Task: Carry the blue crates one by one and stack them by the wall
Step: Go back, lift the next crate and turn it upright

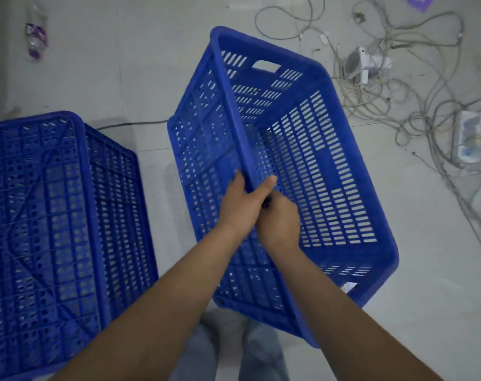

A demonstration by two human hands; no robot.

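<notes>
From the head view, both hands meet on the near long rim of a blue crate [310, 171], which is tilted up on its side so its open mouth faces right and its slotted base wall faces left. The left hand [240, 206] wraps the rim from the left, thumb lying up along the inner face and fingers curled round the outer edge. The right hand [279, 220] sits just below and touching it, fingers curled over the same rim from inside. The crate hangs over the pale floor [129, 78], in front of the person's legs [242, 350]. A second crate [55, 215] stands at the left, upside down with its ribbed bottom showing, well apart from the held one with a strip of floor between them. A plastic bottle [36, 33] lies at the upper left. A tangle of grey cables [415, 86] with a small white device among them spreads across the upper right.
</notes>
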